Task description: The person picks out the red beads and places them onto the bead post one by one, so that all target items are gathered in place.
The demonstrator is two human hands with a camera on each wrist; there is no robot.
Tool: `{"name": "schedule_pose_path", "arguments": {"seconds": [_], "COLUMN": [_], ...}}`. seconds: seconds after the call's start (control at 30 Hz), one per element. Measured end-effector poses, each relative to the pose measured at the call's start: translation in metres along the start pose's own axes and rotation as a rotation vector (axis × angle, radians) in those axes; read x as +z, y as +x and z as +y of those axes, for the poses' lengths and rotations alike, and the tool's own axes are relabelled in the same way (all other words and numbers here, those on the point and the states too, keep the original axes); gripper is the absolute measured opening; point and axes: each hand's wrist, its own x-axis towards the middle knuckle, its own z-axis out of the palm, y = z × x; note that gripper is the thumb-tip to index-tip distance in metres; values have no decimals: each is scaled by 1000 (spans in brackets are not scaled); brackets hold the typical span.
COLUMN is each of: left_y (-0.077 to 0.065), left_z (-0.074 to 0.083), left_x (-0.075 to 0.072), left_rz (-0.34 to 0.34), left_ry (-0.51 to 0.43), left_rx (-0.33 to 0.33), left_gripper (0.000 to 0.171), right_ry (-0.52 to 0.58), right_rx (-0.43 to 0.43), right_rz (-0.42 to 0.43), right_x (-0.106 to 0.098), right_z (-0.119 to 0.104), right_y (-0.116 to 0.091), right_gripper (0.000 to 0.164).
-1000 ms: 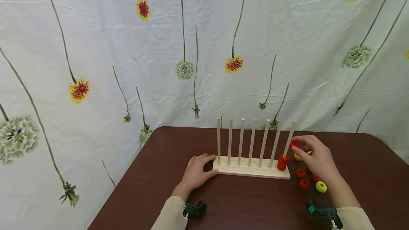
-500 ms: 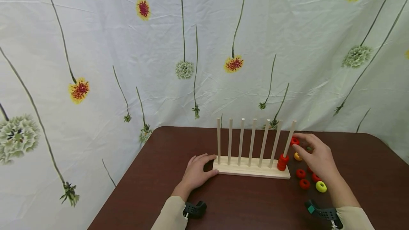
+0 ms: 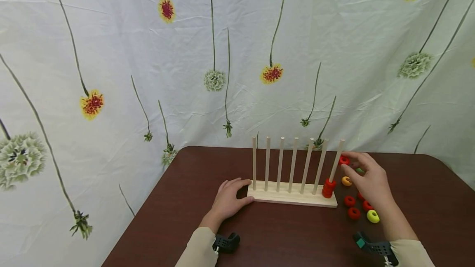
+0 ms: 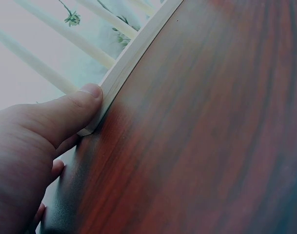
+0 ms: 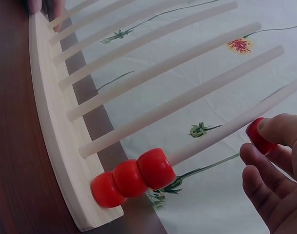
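Note:
A pale wooden peg rack (image 3: 285,196) with a row of upright pegs stands on the table. My left hand (image 3: 227,202) holds its left end, thumb at the near edge and fingers at the far side. Three red beads (image 5: 131,178) are stacked at the bottom of the rightmost peg (image 3: 336,160). Beside the upper part of that peg, my right hand (image 3: 371,181) pinches another red bead (image 5: 259,137) between thumb and fingers. In the right wrist view this bead is close to the peg; whether they touch I cannot tell.
Loose beads lie on the dark table (image 3: 289,238) right of the rack: an orange bead (image 3: 346,181), a yellow bead (image 3: 372,216), a partly hidden green bead (image 3: 359,170) and several red beads (image 3: 353,213). A flowered white cloth (image 3: 237,52) hangs behind the table.
My right hand has risen slightly beside the rightmost peg, carrying the pinched red bead upward. My left hand and the peg rack have stayed in place.

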Motion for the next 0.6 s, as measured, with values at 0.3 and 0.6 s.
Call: {"name": "schedule_pose_path", "arguments": {"seconds": [0.3,0.6], "left_y": [0,0], "left_z": [1,1], "left_x": [-1,-1], "left_rz": [-1,-4], "left_ry": [-1,-1], "left_rx": [-4,0], "left_gripper": [54,54], "right_ry": [25,34], "right_rx": [13,4], "right_rz": [16,63], "right_x": [0,1], "right_z": [-2,-6], "right_y": [0,0], "right_gripper": [34,36]}}
